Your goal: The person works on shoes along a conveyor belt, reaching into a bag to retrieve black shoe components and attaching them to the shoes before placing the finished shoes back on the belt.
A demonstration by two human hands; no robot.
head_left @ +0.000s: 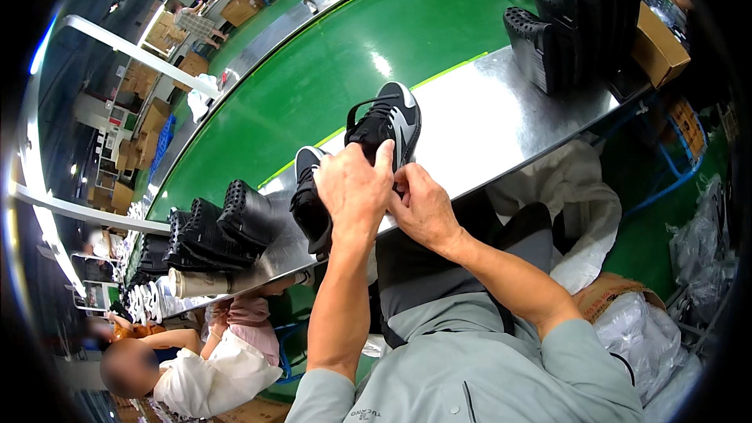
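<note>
A black sneaker (405, 121) with grey and white panels and black laces points away from me over the metal bench edge. My left hand (354, 188) is closed on its collar, with the thumb laid along the opening. At the heel, my right hand (427, 210) has its fingers curled and pinched against the shoe; the fingertips are partly hidden. Just left of my left hand, a second matching sneaker (312, 215) rests on the bench, its toe also pointing away and partly covered by that hand.
The metal bench (478, 125) borders a green conveyor belt (329, 78). Black shoe moulds (243, 215) stand at left, and more black moulds (540, 51) at far right beside a cardboard box (662, 47). A seated co-worker (207, 368) is at lower left. Plastic bags (638, 337) lie at lower right.
</note>
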